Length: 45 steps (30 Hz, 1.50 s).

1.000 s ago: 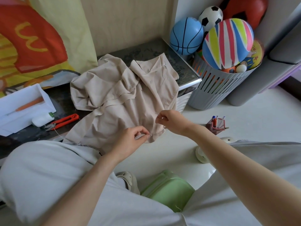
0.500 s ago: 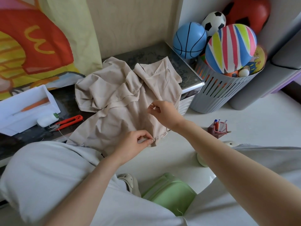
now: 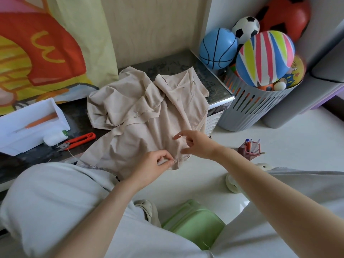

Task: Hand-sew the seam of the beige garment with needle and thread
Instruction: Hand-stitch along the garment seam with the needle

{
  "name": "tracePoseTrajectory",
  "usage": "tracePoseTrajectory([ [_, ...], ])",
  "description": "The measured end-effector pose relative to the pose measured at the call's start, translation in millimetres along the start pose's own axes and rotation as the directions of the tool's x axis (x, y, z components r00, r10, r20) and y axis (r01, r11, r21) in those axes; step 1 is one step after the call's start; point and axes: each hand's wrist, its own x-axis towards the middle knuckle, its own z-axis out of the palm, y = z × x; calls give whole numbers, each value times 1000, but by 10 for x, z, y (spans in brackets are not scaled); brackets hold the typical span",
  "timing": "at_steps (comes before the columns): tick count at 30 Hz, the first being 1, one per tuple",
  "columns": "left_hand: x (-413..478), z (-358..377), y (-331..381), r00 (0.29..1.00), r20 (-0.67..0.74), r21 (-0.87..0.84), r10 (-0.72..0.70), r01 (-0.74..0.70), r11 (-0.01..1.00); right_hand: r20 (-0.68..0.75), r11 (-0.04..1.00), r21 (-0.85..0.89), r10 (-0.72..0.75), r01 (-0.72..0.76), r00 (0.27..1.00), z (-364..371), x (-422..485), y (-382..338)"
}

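Centre frame: left hand (image 3: 158, 163) pinches beige garment (image 3: 141, 116) seam edge, steadying it; right hand (image 3: 198, 145), just above-right, pinches needle (image 3: 179, 136), presumably to pull a stitch.

This is a room in a home with children's things about. At two o'clock a slotted grey basket (image 3: 256, 108) holds toy balls, among them a striped ball (image 3: 264, 58) and a blue basketball (image 3: 217, 48), and at ten o'clock hangs a bright cartoon-print cloth (image 3: 42, 53). A small pen holder (image 3: 249, 148) stands on the pale floor (image 3: 288, 131) at three o'clock, and a foam clog (image 3: 149, 211) shows at six o'clock.
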Motion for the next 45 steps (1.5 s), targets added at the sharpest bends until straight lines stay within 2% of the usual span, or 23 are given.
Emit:
tracePoseTrajectory([
  [3, 2, 2, 0, 1000, -3, -4, 1, -1, 1000, 39, 999, -39, -15, 17, 999, 86, -43, 22],
  [8, 8, 2, -25, 1000, 1, -7, -7, 7, 1000, 17, 991, -129, -23, 25, 1000, 109, -58, 7],
  [15, 10, 7, -16, 1000, -15, -8, -10, 10, 1000, -64, 996, -92, -12, 6, 998, -4, 19, -56],
  [23, -9, 9, 22, 1000, 28, 37, 2, -3, 999, -154, 990, -106, -106, 90, 982, -27, 196, -266],
  [26, -1, 8, 1, 1000, 3, 9, -4, 4, 1000, -155, 985, -142, -124, 102, 980, -33, 225, -323],
  [29, 17, 2, -39, 1000, -26, 2, -17, 17, 1000, -154, 982, -183, -76, 47, 985, 3, 191, -281],
  [34, 20, 2, -15, 999, -44, 3, -20, 20, 1000, -321, 996, 22, -75, 87, 944, 81, -46, -185],
  [36, 18, 3, -5, 999, -50, 4, -8, 9, 1000, -296, 996, 52, -51, 69, 954, 124, -138, -151],
  [42, 25, 16, -7, 999, -44, -92, -12, 8, 996, -60, 998, 63, 13, -9, 998, 304, -300, -37],
  [45, 28, 19, -21, 999, -39, -108, -11, 6, 994, -67, 998, 55, 33, -29, 997, 340, -306, 5],
])
